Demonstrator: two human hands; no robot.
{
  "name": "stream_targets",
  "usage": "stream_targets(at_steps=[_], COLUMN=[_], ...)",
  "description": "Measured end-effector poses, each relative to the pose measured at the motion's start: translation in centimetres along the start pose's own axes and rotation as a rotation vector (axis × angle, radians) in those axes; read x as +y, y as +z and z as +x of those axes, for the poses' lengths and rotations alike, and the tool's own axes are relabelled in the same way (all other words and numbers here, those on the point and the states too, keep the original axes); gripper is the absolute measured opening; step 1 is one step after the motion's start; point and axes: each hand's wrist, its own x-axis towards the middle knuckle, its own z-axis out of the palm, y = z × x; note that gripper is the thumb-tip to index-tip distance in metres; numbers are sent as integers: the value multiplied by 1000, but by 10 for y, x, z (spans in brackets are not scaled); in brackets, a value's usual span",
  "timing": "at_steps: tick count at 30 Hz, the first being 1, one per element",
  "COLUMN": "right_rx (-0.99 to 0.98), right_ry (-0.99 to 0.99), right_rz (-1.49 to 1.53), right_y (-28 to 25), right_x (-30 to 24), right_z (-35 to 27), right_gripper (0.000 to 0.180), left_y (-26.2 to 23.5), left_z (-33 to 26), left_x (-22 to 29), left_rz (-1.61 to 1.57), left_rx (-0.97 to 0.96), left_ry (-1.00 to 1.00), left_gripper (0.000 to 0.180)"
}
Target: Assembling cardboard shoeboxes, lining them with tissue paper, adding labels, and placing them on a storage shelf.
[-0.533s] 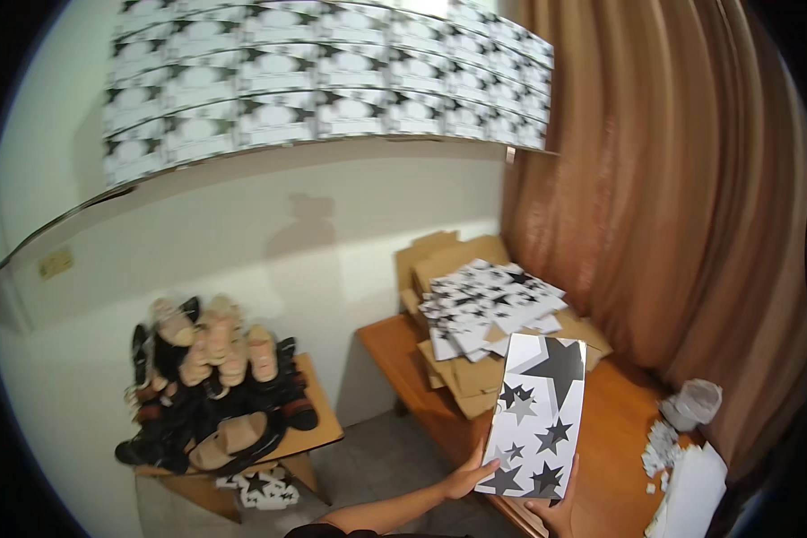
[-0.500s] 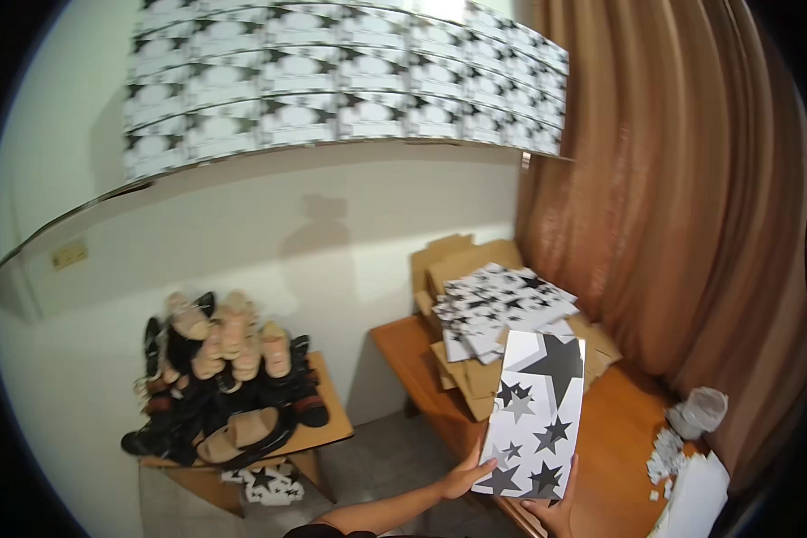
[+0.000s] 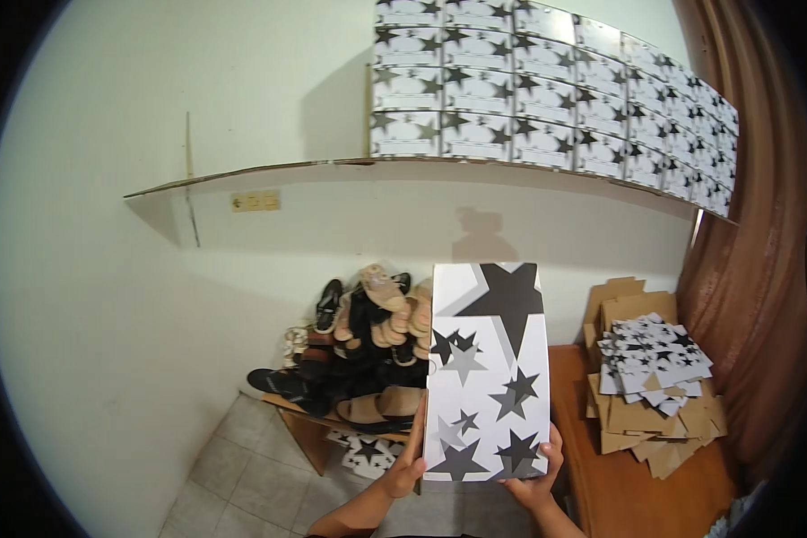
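White starred box (image 3: pixel 486 377) is clasped between left hand (image 3: pixel 407 468) and right hand (image 3: pixel 542 484).

Wears black clothing (image 3: pixel 345 536), plain and dark, visible only as a thin sliver, too little to tell sleeve from shirt front. Just above that black clothing, shows a bare left forearm (image 3: pixel 359 513), uncovered along its whole visible length and tapering smoothly toward a narrower wrist. Up and to the right of the black clothing, has an ungloved left hand (image 3: pixel 406 459) with a slim, round-tipped thumb. Farther to the right of the black clothing, has a bare right forearm (image 3: pixel 556 522), slender and likewise tapered, and an ungloved right hand (image 3: pixel 538 487) with rounded fingertips.
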Motion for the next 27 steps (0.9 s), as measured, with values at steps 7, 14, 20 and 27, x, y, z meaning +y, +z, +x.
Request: stream_targets(at_steps=[7,14,20,27], right_rx=[91,109,127,221], right_ry=[-99,-247,-192,-275], right_rz=[262,161,79,160], right_y=[122,245,300,331], right_x=[9,6,24,32], right_z=[73,166,282,365], right_gripper=[84,82,76,76], left_y=[-130,-259,-336,-375], left_z=[-19,37,144,243], left_x=[38,98,145,174], left_rz=[326,640,441,802], left_rx=[-28,37,119,193], left_ry=[170,264,187,564], left_gripper=[121,133,111,91])
